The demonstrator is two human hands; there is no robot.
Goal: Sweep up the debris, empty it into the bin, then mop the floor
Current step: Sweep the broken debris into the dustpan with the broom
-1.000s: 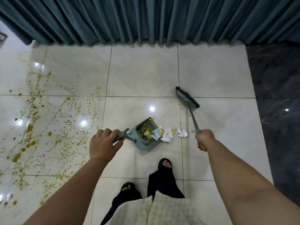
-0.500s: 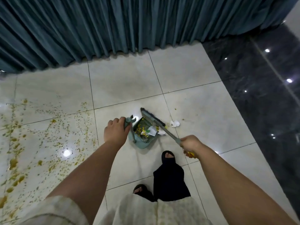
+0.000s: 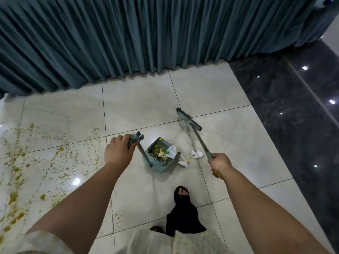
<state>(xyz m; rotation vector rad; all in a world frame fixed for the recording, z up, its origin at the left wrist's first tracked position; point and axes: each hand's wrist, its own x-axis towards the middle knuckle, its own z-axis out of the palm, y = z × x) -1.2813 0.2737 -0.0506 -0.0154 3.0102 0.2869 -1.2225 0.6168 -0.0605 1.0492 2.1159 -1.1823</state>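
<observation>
Many yellow splatters (image 3: pixel 17 180) on the floor's (image 3: pixel 139 107) left tiles | left hand (image 3: pixel 117 153) curled round dustpan (image 3: pixel 159 168) handle | dustpan mid-floor, holding scraps | paper wad (image 3: pixel 197 154) just beside | right hand (image 3: pixel 220 165) gripping broom (image 3: pixel 200 140)

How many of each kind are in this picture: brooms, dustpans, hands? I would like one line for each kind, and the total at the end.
Brooms: 1, the broom, gripped by the right hand
Dustpans: 1, the dustpan, its handle gripped by the left hand
Hands: 2
Total: 4
</observation>
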